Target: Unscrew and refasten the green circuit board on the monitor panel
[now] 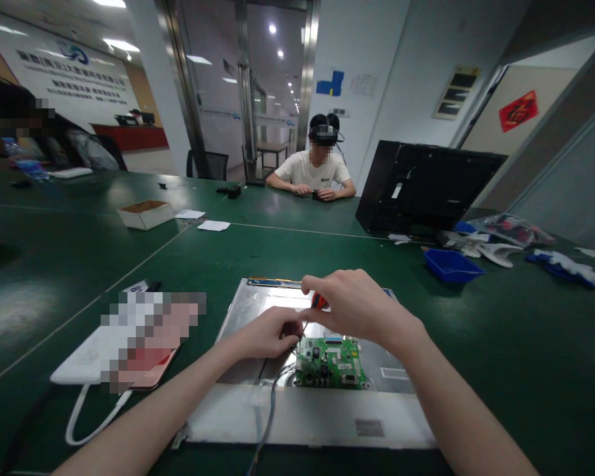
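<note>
Right hand: the right hand arches over the panel with wrist bent, thumb and fingers closed around a red-and-black rounded tool handle; the palm covers part of it, and the tool's tip is hard to make out.
Left hand: the left hand lies low, fingers curled inward beside the board's far left corner; whether they grip anything cannot be told.
Board: a green rectangular circuit board with small dark components sits on the panel, right of its middle.
Panel: a flat silver metal panel, glossy towards its far edge and paler along its near edge, lies at the table's near edge; both forearms hide parts of it.
Cable: a thin grey flexible cable curves from the board's left edge past the panel's near edge, cut off below.
Table: smooth and green-topped; left of the panel, pixelation masks much of a white flat slab.
</note>
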Action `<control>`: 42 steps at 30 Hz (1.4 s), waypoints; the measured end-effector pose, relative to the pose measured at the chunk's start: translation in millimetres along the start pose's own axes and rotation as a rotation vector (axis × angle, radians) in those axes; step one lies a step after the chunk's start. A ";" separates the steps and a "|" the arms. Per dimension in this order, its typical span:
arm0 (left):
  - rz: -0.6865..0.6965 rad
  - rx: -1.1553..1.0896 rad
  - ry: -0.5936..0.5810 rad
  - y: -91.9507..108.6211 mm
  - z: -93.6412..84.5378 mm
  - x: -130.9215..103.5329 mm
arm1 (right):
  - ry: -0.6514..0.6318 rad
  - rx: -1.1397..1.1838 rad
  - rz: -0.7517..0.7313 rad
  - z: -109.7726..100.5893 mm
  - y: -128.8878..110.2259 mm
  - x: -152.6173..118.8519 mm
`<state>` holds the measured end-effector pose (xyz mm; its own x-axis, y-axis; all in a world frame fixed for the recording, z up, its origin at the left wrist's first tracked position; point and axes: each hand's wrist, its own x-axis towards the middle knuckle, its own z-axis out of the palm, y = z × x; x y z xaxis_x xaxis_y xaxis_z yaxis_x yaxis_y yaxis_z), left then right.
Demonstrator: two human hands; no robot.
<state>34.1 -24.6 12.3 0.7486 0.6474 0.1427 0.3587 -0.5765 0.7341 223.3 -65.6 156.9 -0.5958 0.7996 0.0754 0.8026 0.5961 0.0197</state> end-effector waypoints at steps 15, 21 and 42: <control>0.016 0.011 -0.005 -0.9 -1.8 -1.1 | 0.006 0.042 0.003 0.1 -0.6 2.0; -0.006 0.014 0.005 -2.5 -0.8 -1.0 | 0.017 -0.028 0.011 2.0 -0.3 2.6; 0.018 -0.001 0.001 -0.3 -1.2 -0.7 | 0.030 -0.009 0.005 -0.9 -0.2 -1.0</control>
<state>32.8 -24.3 12.8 0.7548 0.6370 0.1565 0.3445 -0.5880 0.7318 223.7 -66.6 157.7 -0.5910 0.7998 0.1054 0.8057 0.5916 0.0285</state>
